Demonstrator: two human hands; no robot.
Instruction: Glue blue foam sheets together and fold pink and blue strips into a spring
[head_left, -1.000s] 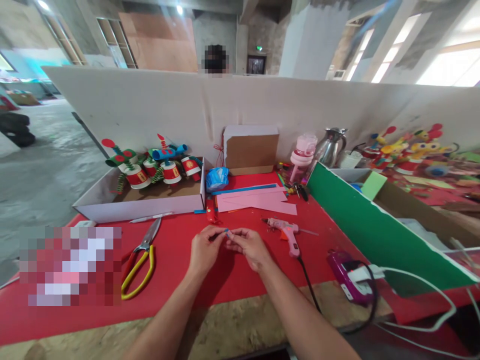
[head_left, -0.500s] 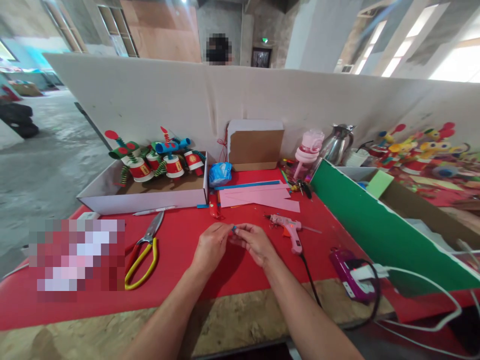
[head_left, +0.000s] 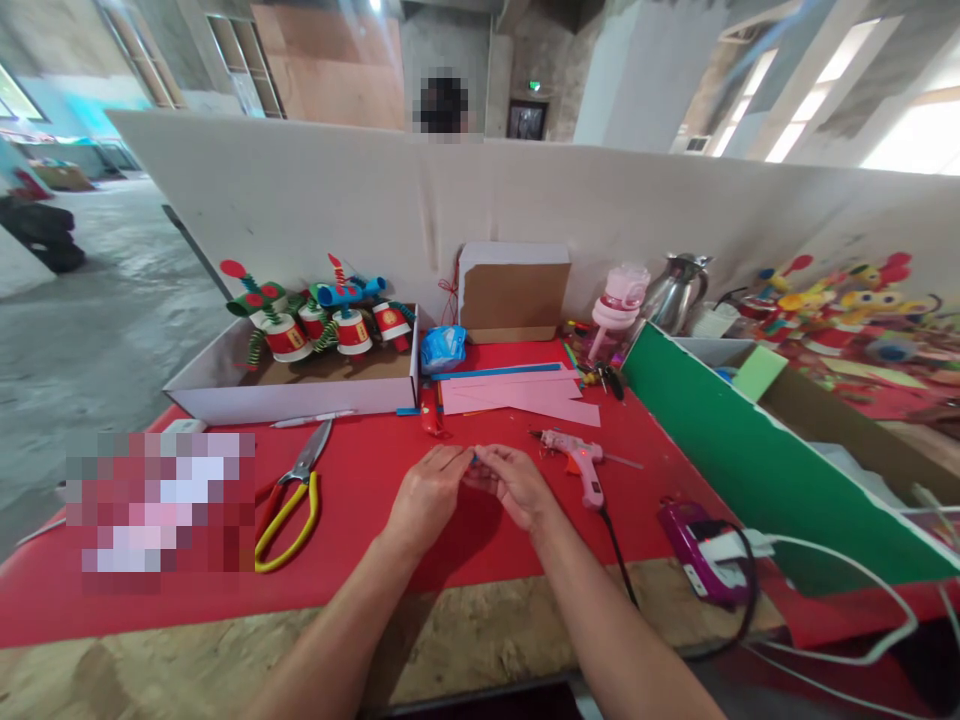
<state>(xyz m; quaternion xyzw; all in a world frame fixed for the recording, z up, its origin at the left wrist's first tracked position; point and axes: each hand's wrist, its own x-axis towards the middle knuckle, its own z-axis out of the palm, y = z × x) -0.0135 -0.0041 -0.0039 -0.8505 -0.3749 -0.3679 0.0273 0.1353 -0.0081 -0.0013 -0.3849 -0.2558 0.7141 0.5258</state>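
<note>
A small blue piece (head_left: 474,458), mostly covered by fingertips, is pinched between my two hands above the red tabletop (head_left: 360,540). My left hand (head_left: 431,495) holds it from the left with closed fingers. From the right, my right hand (head_left: 512,485) grips it between thumb and fingers. A pink glue gun (head_left: 577,460) lies just right of my right hand. Scissors with red and yellow handles (head_left: 296,500) rest open to the left. Pink paper strips (head_left: 517,395) and a blue strip (head_left: 495,371) lie beyond my hands.
A white box (head_left: 292,400) at the back left holds several paper-cup figures. Right of it stand a pink bottle (head_left: 619,305) and a metal jug (head_left: 675,290). A green-sided box (head_left: 720,460) and a purple power block (head_left: 697,560) with cables occupy the right.
The view has shifted slightly. My fingertips have closed further around the blue piece, so less of it shows.
</note>
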